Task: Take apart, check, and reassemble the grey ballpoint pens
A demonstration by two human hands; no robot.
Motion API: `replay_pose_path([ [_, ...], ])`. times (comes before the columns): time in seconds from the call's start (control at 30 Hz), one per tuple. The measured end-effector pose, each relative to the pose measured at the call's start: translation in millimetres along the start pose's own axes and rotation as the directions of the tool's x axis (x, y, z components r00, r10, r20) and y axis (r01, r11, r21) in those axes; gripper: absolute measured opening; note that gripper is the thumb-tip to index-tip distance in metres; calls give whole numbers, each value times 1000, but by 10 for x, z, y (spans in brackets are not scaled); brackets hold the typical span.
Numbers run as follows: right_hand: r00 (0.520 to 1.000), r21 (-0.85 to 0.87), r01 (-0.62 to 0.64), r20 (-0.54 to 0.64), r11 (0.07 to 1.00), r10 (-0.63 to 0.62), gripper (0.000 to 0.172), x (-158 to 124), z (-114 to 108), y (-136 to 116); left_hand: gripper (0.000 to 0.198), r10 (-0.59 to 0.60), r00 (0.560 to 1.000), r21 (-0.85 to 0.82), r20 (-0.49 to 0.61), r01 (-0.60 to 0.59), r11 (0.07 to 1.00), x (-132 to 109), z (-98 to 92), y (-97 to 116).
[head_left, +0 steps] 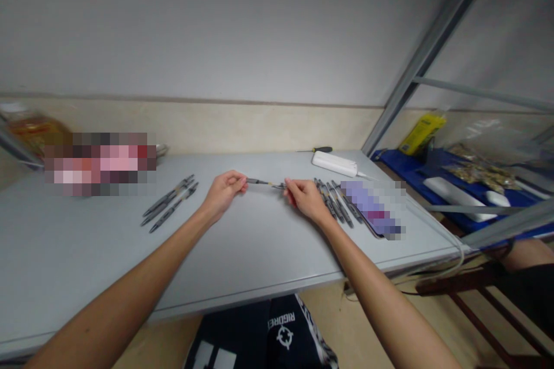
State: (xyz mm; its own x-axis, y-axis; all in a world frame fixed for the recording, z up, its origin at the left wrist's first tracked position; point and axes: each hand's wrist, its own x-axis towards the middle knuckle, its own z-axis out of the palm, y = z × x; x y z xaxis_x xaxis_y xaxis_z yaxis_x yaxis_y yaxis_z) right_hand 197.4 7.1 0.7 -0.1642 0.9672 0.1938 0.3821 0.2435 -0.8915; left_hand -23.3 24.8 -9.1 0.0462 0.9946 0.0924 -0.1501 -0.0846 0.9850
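A slim grey pen (258, 182) is stretched level between my two hands, above the middle of the table. My left hand (225, 190) pinches its left end between thumb and fingers. At the other end, my right hand (302, 195) has its fingers closed on the pen's darker tip part; whether the pen is in one piece there I cannot tell. Several grey pens (171, 203) lie slanted side by side on the left of the table. Another group of grey pens (340, 202) lies just right of my right hand.
A purple, partly blurred item (367, 204) lies beside the right-hand pens. Behind are a white power strip (334, 163) and a screwdriver (324, 150). Blurred pink things (101, 164) stand at the back left. A metal frame post (415, 69) rises at right, near another person's leg (528, 255).
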Motion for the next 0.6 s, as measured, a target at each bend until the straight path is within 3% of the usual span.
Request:
replay_pose_path([
  [0.07, 1000, 1, 11, -7, 1000, -11, 49, 0, 9, 4, 28, -9, 1000, -18, -2, 9, 1000, -1, 8, 12],
  [0.17, 991, 11, 108, -77, 994, -107, 32, 6, 14, 20, 26, -27, 1000, -51, -10, 27, 998, -4, 18, 37],
  [0.27, 972, -48, 195, -123, 980, -200, 36, 4, 9, 30, 24, -48, 999, -68, -11, 47, 997, -9, 21, 50],
  [0.33, 974, -105, 191, -103, 976, -201, 24, -3, 3, 25, 25, -55, 998, -70, -3, 55, 996, -13, 21, 45],
  [0.5, 995, -210, 92, -21, 973, -98, 48, -23, 1, -5, 28, -49, 998, -29, 25, 50, 998, -27, 29, 34],
  [0.6, 995, -209, 99, -12, 973, -104, 44, -28, 12, -18, 28, -63, 998, -19, 6, 63, 998, -35, 39, 57],
])
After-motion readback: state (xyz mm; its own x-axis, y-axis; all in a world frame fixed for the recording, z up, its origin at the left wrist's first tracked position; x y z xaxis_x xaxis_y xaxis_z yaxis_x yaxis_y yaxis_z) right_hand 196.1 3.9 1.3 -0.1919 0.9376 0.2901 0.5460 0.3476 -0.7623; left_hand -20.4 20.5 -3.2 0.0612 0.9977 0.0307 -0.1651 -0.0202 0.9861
